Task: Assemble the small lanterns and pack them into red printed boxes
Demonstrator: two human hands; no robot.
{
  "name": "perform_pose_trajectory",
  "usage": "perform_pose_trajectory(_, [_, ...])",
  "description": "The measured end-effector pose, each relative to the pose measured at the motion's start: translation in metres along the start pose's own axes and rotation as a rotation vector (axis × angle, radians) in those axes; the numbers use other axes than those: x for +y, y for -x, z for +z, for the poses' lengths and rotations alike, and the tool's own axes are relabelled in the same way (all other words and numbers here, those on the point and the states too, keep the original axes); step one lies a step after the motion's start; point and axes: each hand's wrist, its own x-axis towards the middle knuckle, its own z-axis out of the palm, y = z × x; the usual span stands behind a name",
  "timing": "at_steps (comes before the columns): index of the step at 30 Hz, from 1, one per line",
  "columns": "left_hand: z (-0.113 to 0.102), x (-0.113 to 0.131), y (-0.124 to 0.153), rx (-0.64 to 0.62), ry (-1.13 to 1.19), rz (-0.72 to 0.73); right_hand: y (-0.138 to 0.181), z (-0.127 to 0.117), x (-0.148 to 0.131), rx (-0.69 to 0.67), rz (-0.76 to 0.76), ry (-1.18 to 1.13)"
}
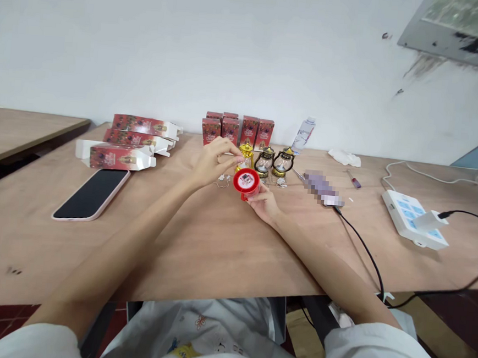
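My right hand [265,202] is wrapped round a small red lantern [246,183], tipped so its round underside with a white panel faces me. My left hand [215,159] hovers just above and left of it, fingertips pinched together near the lantern's top; what they pinch is too small to make out. Behind the hands stand a gold lantern [246,154] and two dark bronze lanterns [264,162] [283,162]. Thin wire handles [222,182] lie on the wooden table [201,242] by my left hand.
Several upright red boxes [238,129] line the wall, flattened red cartons [130,140] are stacked at left, beside a phone [93,193] lying face up. A water bottle [303,134], screwdriver [354,178], white power strip [414,219] and black cables [366,249] occupy the right.
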Motion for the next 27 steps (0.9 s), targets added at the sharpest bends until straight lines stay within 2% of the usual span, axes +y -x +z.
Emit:
perform_pose_trajectory(3, [0.012, -0.032, 0.015, -0.196, -0.180, -0.124, 0.001, 0.000, -0.001, 0.007, -0.004, -0.004])
perform_pose_trajectory(6, [0.026, -0.063, 0.038, -0.363, -0.334, -0.313, 0.001, 0.001, -0.002, 0.008, 0.008, 0.004])
perform_pose_trajectory(7, [0.030, -0.071, 0.046, -0.394, -0.370, -0.390, 0.001, 0.001, -0.002, 0.004, 0.013, 0.002])
perform_pose_trajectory(10, [0.035, -0.083, 0.061, -0.383, -0.407, -0.449, 0.001, 0.002, -0.003, 0.001, 0.017, -0.022])
perform_pose_trajectory(15, [0.033, -0.081, 0.062, -0.367, -0.457, -0.398, 0.001, 0.003, -0.002, 0.011, 0.017, -0.046])
perform_pose_trajectory(21, [0.031, -0.074, 0.062, -0.402, -0.541, -0.239, 0.001, 0.001, -0.001, -0.012, 0.006, -0.027])
perform_pose_trajectory(27, [0.031, -0.074, 0.063, -0.380, -0.584, -0.255, 0.001, 0.002, -0.001, -0.022, 0.000, -0.035])
